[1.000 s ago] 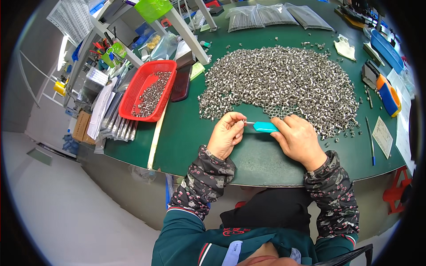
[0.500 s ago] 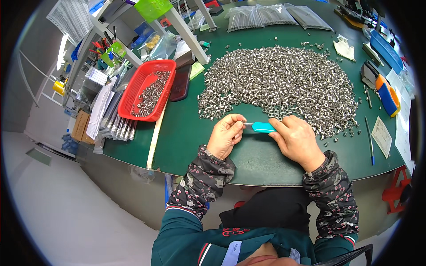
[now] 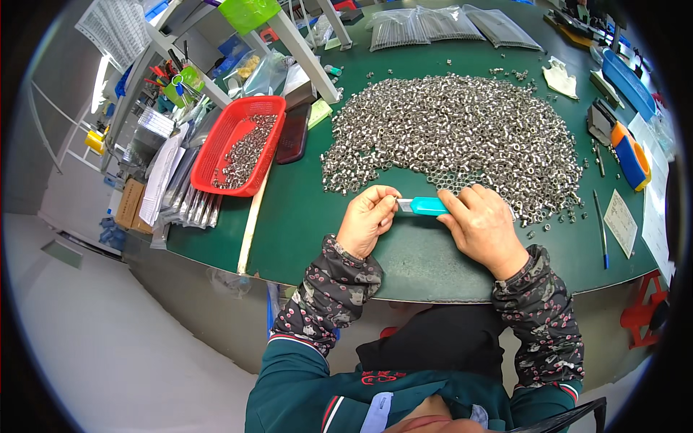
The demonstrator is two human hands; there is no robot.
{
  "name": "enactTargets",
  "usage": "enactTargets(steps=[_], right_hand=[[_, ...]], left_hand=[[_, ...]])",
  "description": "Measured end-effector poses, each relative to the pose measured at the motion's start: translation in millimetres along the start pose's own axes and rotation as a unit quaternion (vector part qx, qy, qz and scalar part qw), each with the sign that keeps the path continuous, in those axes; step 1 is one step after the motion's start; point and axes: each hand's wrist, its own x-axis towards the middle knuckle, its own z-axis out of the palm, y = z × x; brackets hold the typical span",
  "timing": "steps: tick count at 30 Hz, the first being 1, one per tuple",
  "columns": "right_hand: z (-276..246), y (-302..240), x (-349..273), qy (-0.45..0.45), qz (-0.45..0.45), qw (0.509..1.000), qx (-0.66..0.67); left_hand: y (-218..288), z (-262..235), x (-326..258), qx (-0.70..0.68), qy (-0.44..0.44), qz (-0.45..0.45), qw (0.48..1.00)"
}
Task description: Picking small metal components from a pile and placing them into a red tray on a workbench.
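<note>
In my right hand is a small knife with a teal handle, its flat silver blade pointing left. The fingers are closed round the rear of the handle. My left hand is closed in a pinch at the blade's tip. Between its thumb and forefinger sits a small metal part, mostly hidden by the fingertips. Both hands hover over the near part of the green table. Just beyond them spreads a wide heap of small silver metal rings.
Left of the heap, a red basket holds more metal parts beside a dark phone-like slab. Packed clear bags lie at the back. At the right are a pen, a paper card and a blue-orange object.
The knife has turned about its length, so the blade and handle now show a broader face. Both hands have stayed almost in place.
</note>
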Motion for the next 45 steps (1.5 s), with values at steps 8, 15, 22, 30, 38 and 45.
enactTargets(steps=[8,15,22,30,38,45], right_hand=[[-0.4,-0.3,0.8,0.002,-0.009,1.0,-0.008],[-0.8,-0.2,1.0,0.0,-0.014,1.0,-0.018],[-0.1,-0.2,0.5,0.0,-0.02,1.0,-0.024],[-1.3,-0.7,0.8,-0.004,-0.023,0.999,-0.026],[-1.9,-0.4,1.7,-0.001,-0.029,0.999,-0.016],[-4.1,-0.5,1.7,-0.002,-0.032,0.999,-0.015]], left_hand=[[0.4,1.2,-0.5,0.025,0.011,0.006,1.0],[0.3,0.9,-0.1,0.042,0.012,0.007,0.999],[-0.8,0.1,0.0,0.061,0.016,0.011,0.998],[-1.7,2.5,0.2,0.063,0.025,0.019,0.998],[1.1,2.9,-0.8,0.099,0.023,0.02,0.995],[3.4,1.8,-1.5,0.128,0.009,0.015,0.992]])
